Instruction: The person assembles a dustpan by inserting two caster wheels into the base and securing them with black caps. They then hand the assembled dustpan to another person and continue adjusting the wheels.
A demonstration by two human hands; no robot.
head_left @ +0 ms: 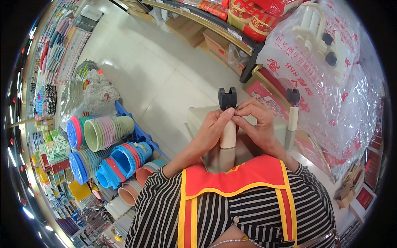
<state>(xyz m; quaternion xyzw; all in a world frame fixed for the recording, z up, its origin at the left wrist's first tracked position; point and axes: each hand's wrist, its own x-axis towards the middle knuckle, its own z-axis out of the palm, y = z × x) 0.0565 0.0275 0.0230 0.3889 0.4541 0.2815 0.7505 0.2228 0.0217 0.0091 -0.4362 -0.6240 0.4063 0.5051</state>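
A beige post (228, 142) stands upright in front of my chest, with a black caster wheel (227, 98) at its top end. My left hand (210, 131) is closed around the post just below the caster, its thumb pressed at the joint. From the other side my right hand (258, 123) pinches at the same joint with curled fingers. Anything small between its fingertips is hidden. The post rises from a beige plastic piece (200, 116) partly covered by my hands. A second post (291, 128) with its own black caster (293, 96) stands to the right.
Clear printed plastic bags (314, 82) fill the right side; beige posts with casters (310, 29) lie on them. A shelf with red packages (248, 16) runs along the back. Stacked buckets (109, 130) stand at left beside a blue plastic rack (140, 134). Tiled floor (165, 82) lies beyond.
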